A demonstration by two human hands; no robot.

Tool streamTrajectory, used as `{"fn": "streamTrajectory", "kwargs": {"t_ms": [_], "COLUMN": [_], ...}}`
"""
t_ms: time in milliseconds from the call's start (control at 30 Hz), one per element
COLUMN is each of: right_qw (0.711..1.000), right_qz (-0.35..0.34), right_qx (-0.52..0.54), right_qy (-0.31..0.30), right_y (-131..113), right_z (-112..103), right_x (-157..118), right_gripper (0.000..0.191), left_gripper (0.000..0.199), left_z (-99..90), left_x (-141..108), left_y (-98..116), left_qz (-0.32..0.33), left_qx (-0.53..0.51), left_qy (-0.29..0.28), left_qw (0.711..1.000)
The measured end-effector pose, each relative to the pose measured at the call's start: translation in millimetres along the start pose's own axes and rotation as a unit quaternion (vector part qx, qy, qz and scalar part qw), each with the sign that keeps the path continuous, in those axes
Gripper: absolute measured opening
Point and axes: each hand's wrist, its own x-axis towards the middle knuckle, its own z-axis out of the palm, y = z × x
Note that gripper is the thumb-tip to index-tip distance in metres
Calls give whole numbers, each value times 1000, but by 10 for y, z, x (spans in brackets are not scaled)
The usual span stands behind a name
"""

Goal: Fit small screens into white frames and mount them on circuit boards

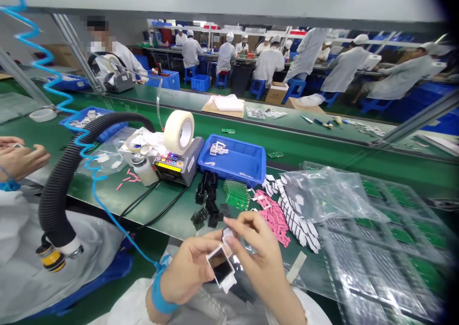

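Observation:
In the head view, my left hand, with a blue strap round its wrist, grips a small display screen in a white frame. The dark screen faces up and is tilted, with a white tab at its lower end. My right hand is closed just beside it, pinching a small white piece between thumb and fingers. Past my hands lie black square parts, green circuit boards, pink strips and a curved row of white pieces.
A blue tray holds white frames. Left of it, a tape dispenser carries a tape roll. A black hose and blue coiled cord cross the left side. Clear plastic trays lie right. A co-worker's hands show at far left.

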Motion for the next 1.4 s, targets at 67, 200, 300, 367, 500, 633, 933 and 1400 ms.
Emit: {"fn": "streamTrajectory", "kwargs": {"t_ms": [67,200,300,367,500,633,933,1400], "right_qw": [999,997,999,1000,995,986,819,805], "right_qz": [-51,-72,-29,-3,67,143,326,254], "right_qx": [-8,-16,-9,4,66,-76,450,531], "right_qy": [-9,26,18,7,17,-43,-144,-79], "right_y": [-5,-7,-30,-44,138,580,121,44], "right_z": [36,150,191,170,73,48,154,-151], "right_x": [-6,-82,-170,-240,-398,-518,-388,-147], "right_gripper": [24,24,16,12,15,21,33,13], "left_gripper": [35,35,35,38,38,39,38,39], "left_z": [-17,-14,-26,-69,-247,-374,-188,-188], "left_x": [-37,-80,-108,-128,-149,-143,-58,-20], "left_y": [1,-29,-71,-95,-101,-80,-121,11], "left_qz": [-4,-8,-31,-47,-16,14,-30,-143], "left_qx": [6,-8,-21,-46,-110,-110,-43,-106], "left_qy": [16,50,57,63,109,97,22,-35], "left_qw": [1000,999,998,996,988,989,998,983]}}
